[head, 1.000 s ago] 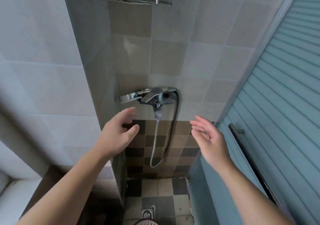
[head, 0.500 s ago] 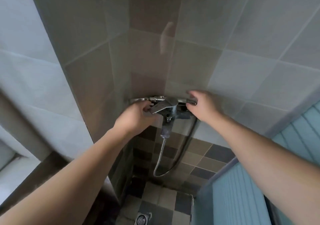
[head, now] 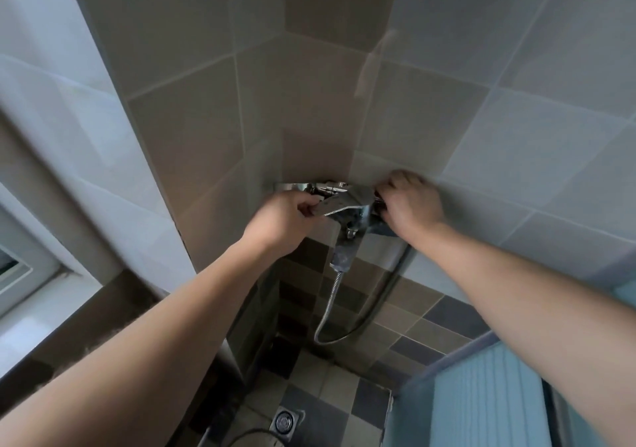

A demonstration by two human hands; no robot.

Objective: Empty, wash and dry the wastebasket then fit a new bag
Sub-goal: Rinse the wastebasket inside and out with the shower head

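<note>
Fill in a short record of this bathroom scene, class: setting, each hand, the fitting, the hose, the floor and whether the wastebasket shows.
setting: tiled shower corner, seen from the head camera
left hand: fingers curled on the end of the mixer lever
right hand: fingers curled round the right side of the shower mixer tap
hose: metal shower hose hangs from the tap in a loop
floor: floor drain in checked tiles
water: none seen running
wastebasket: not in view

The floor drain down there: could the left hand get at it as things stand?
Probably not without bending down: the left hand grips the tap lever up on the wall, while the floor drain lies far below, unobstructed.
</note>
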